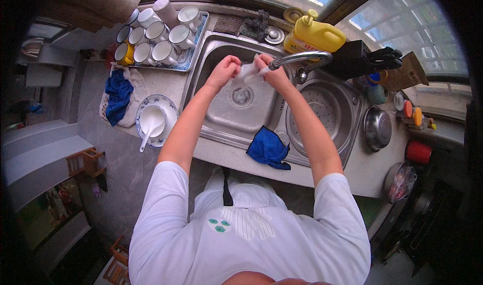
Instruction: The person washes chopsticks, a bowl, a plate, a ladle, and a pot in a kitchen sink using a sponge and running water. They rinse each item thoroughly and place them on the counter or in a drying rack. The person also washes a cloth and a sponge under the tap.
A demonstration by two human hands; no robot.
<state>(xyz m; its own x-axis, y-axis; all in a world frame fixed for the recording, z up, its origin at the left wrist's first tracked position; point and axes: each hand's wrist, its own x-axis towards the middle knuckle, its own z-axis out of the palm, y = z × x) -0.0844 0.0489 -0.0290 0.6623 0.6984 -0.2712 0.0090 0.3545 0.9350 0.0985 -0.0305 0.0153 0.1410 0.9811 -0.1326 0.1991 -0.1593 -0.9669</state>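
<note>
Both hands are over the left basin (237, 119) of a stainless steel double sink. Between them stretches a thin, whitish, partly see-through piece of cloth or plastic (249, 70); which material it is, I cannot tell. My left hand (226, 71) pinches its left side with curled fingers. At its right side, my right hand (273, 71) grips it close under the spout of the chrome faucet (298, 57), which partly covers that hand. Below the hands lies the round drain (241, 97). A blue cloth (268, 149) is draped over the sink's front edge.
Enamel mugs (162, 51) crowd a patterned tray (185, 65) at the left. Nearer stand a bowl with a white spoon (151, 126) on a plate and another blue cloth (119, 96). A yellow jug (315, 34), a black knife block (349, 60) and a metal bowl (378, 129) stand right.
</note>
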